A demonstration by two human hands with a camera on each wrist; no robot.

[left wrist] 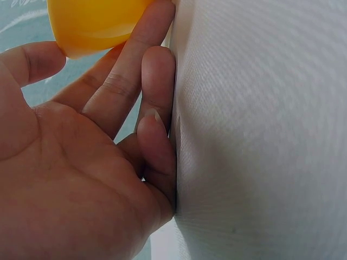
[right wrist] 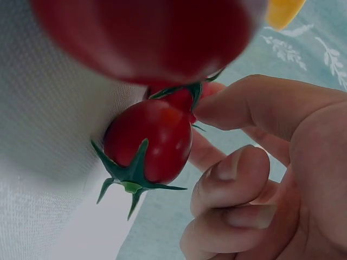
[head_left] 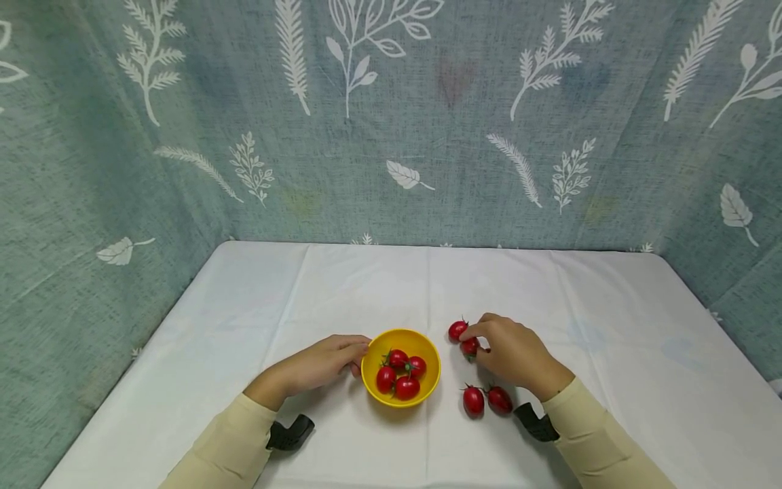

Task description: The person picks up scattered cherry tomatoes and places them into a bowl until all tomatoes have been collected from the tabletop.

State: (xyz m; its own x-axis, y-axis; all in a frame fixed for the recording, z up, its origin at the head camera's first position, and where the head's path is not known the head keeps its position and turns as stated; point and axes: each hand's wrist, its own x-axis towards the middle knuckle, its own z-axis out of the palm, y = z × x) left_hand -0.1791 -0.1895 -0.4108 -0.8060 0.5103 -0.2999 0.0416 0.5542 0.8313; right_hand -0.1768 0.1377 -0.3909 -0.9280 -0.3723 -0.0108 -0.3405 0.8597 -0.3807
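Note:
My left hand (head_left: 330, 363) holds the left side of a yellow bowl (head_left: 432, 373), thumb and fingertips on its outer wall. In the left wrist view the bowl (left wrist: 92, 24) shows between thumb and fingers, with the other fingers bent against the cloth. Several red cherry tomatoes (head_left: 406, 388) lie inside the bowl. Right of it, my right hand (head_left: 516, 353) pinches a cherry tomato (head_left: 469, 348) between thumb and forefinger. Beside that one is another tomato (head_left: 457, 331). In the right wrist view, a tomato with a green calyx (right wrist: 157, 141) partly hides the pinched one.
Two more cherry tomatoes, one on the left (head_left: 473, 401) and one on the right (head_left: 499, 401), lie near my right wrist. White cloth covers the table (head_left: 342, 285). A patterned green curtain (head_left: 391, 136) hangs behind it. Each wrist carries a black camera mount (head_left: 290, 433).

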